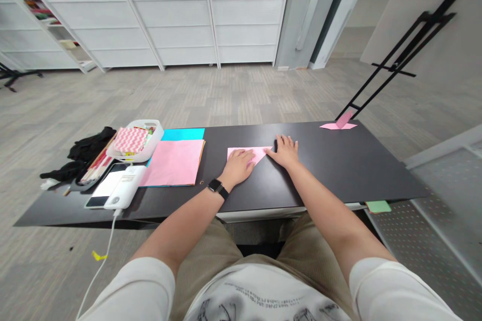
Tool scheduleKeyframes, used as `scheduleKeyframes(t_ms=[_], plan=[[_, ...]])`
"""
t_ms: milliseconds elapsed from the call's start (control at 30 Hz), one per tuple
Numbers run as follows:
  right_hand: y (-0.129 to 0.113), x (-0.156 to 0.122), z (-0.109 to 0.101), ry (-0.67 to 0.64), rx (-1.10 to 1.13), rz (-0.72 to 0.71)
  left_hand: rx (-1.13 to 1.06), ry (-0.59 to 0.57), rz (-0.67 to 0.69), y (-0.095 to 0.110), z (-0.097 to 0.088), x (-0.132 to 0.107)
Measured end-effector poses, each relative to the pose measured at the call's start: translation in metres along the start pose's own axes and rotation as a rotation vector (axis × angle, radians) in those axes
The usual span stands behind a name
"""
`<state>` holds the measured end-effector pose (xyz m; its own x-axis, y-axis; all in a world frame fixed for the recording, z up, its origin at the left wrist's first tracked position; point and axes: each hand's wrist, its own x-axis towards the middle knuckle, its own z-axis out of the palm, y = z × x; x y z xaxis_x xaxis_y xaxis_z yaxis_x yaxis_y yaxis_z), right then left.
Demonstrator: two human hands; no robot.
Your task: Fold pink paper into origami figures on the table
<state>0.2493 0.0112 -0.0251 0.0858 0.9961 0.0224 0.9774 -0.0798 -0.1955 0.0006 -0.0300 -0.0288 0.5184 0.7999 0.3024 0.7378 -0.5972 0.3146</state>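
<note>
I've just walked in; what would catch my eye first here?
Probably the bright pink against the dark table: a small pink paper under the left hand, with the right hand at its right-hand tip. A larger pink sheet lies to its left, and a pink paper shape sits near the table's far right corner.

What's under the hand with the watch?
Pink paper on the dark table. Bits show on both sides of the left hand; the part beneath is covered, so I can't see it.
</note>
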Motion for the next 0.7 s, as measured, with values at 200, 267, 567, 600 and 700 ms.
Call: scheduleKeyframes(t_ms=[200,267,567,600,700], plan=[[0.000,0.000,0.001,-0.008,-0.012,-0.004,0.015,-0.025,0.025,-0.001,-0.006,0.007],[0.000,0.000,0.001,-0.013,-0.021,0.001,0.031,-0.053,0.048,0.000,-0.011,0.015],[0.001,0.003,0.003,0.008,-0.019,-0.005,0.005,-0.064,0.144,-0.007,-0.007,0.034],[0.001,0.003,0.003,0.017,-0.013,-0.009,-0.017,-0.063,0.178,-0.009,-0.005,0.033],[0.002,0.002,0.005,0.047,0.002,-0.022,-0.055,-0.090,0.281,-0.014,-0.001,0.031]])
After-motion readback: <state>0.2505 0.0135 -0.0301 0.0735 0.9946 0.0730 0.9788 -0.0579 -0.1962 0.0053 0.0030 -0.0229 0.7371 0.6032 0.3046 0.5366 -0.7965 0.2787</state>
